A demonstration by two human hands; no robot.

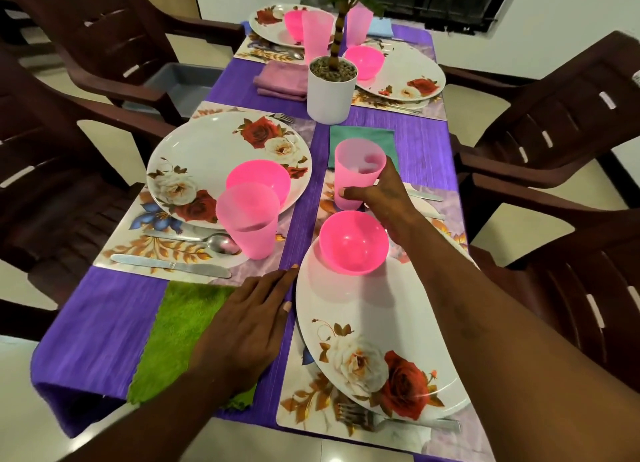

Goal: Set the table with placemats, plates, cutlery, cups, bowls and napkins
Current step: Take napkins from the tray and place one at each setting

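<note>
The right hand (379, 198) is curled round a pale pink cup (358, 174), thumb across its front and fingers behind it, so that grip is clamped on the cup. The cup stands upright toward the counter's right edge, at the far end of the near-right placemat (311, 406), just before a teal napkin (360, 134) and just beyond a pink bowl (353, 241). That bowl sits on the far part of a rose-patterned plate (363, 340), which lies on the same placemat with a fork (381, 420) at its near side. The left hand (247, 326) lies flat with fingers straight and together, its grip holding nothing, palm over the edge of a green napkin (176, 333) by the near edge, fingertips touching the purple cloth (97, 319) just beside the plate. Along the left edge a second place has its own plate, bowl, cup, spoon (207, 241) and knife (169, 265). A white plant pot (330, 91) stands mid-counter
</note>
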